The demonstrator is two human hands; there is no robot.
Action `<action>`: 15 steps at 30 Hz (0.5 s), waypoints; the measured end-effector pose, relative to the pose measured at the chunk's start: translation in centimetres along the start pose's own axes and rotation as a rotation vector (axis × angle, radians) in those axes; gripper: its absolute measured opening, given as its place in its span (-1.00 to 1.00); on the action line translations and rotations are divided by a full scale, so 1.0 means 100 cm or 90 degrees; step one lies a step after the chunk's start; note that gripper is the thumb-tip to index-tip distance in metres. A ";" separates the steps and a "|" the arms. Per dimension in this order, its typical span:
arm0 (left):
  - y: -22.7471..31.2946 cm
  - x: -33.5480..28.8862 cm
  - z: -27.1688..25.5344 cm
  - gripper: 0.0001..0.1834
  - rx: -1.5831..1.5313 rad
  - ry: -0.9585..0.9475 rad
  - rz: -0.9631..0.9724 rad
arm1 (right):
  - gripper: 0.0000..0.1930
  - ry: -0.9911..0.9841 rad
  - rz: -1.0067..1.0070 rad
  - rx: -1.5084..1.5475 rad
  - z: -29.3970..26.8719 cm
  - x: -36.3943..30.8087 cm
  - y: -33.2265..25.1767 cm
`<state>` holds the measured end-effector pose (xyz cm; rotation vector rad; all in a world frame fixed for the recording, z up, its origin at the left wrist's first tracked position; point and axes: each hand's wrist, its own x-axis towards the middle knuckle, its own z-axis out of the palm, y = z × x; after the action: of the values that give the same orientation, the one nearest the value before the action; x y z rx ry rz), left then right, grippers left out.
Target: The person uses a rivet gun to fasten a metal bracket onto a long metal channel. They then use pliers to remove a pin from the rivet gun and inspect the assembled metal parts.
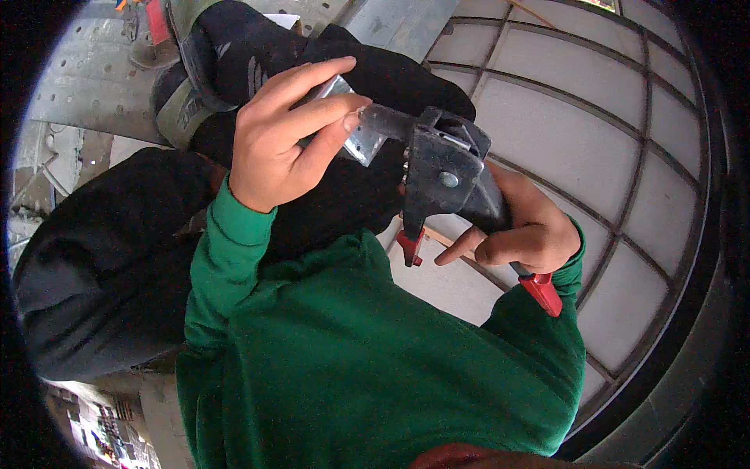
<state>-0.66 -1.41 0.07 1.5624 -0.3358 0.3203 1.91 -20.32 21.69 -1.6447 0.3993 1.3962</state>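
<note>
My left hand (285, 141) is raised in front of me, with thumb and fingers closed on a shiny bent metal piece (363, 143), partly hidden by the fingers. From those fingertips a dark flat bar (388, 123) runs to the head of a black hand tool (444, 176) with a round bolt on its side. My right hand (535, 223) wraps round the tool's grip, its index finger stretched out toward a red lever (410, 247) under the head. A red end piece (541, 294) sticks out below that hand. The far side of the tool is hidden.
My legs in black trousers (117, 258) are bent in front of me. A large panel with a dark metal grid (562, 102) fills the right side. Perforated metal sheeting (98, 86) lies at the far left, near a red object (158, 22). A grey metal channel (398, 27) runs at the top.
</note>
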 end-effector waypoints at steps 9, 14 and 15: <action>0.004 -0.003 -0.002 -0.80 0.048 -0.032 0.039 | -0.23 -0.011 0.037 -0.003 -0.003 -0.002 0.001; 0.003 -0.006 -0.002 -0.78 0.065 -0.041 0.043 | -0.21 0.021 0.074 -0.121 0.005 0.002 -0.021; 0.003 -0.006 -0.001 -0.79 0.067 -0.041 0.049 | -0.21 0.024 0.088 -0.136 0.006 -0.001 -0.023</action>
<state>-1.31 -1.32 0.10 1.6693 -0.4361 0.3519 3.23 -18.67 22.82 -1.8480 0.4027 1.5570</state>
